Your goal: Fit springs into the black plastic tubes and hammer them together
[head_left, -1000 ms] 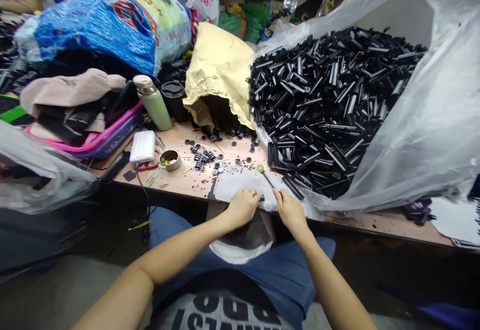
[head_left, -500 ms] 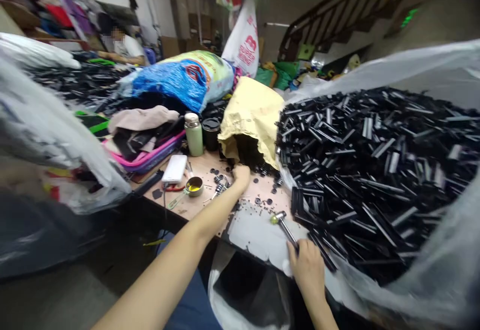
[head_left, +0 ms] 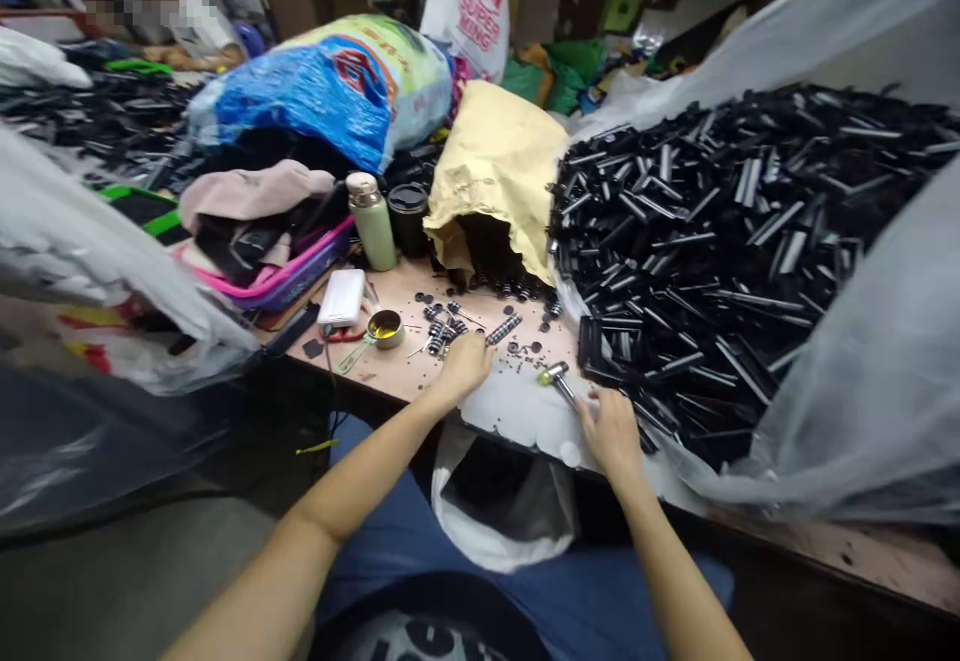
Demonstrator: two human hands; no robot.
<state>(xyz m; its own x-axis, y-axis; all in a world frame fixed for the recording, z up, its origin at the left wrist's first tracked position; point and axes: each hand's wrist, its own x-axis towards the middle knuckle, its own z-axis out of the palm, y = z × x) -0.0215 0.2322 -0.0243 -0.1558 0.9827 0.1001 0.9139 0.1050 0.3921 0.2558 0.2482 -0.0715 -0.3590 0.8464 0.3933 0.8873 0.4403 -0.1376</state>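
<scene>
My left hand (head_left: 465, 366) is closed above the table's front edge, beside a scatter of small black discs and metal pins. From its fingertips a short ribbed black rod (head_left: 504, 329), like a row of stacked discs, points up to the right. My right hand (head_left: 613, 433) is closed round the handle end of a small hammer (head_left: 564, 387) with a yellowish-green face. The hammer's head lies over a pale grey sheet (head_left: 506, 401) sprinkled with tiny dark bits. Several striped black cylinders (head_left: 439, 334) lie just beyond my left hand.
A yellow paper sack (head_left: 499, 161) opens toward me, black pieces at its mouth. On the right, a large clear bag holds a heap of black strips (head_left: 690, 261). A metal cup (head_left: 385, 329), white box (head_left: 342, 298) and green flask (head_left: 371, 223) stand left. Another person sits far left.
My left hand has drawn back from the sack's mouth toward me, and the ribbed rod now shows at its fingers. My right hand stays at the hammer. The view has tilted down.
</scene>
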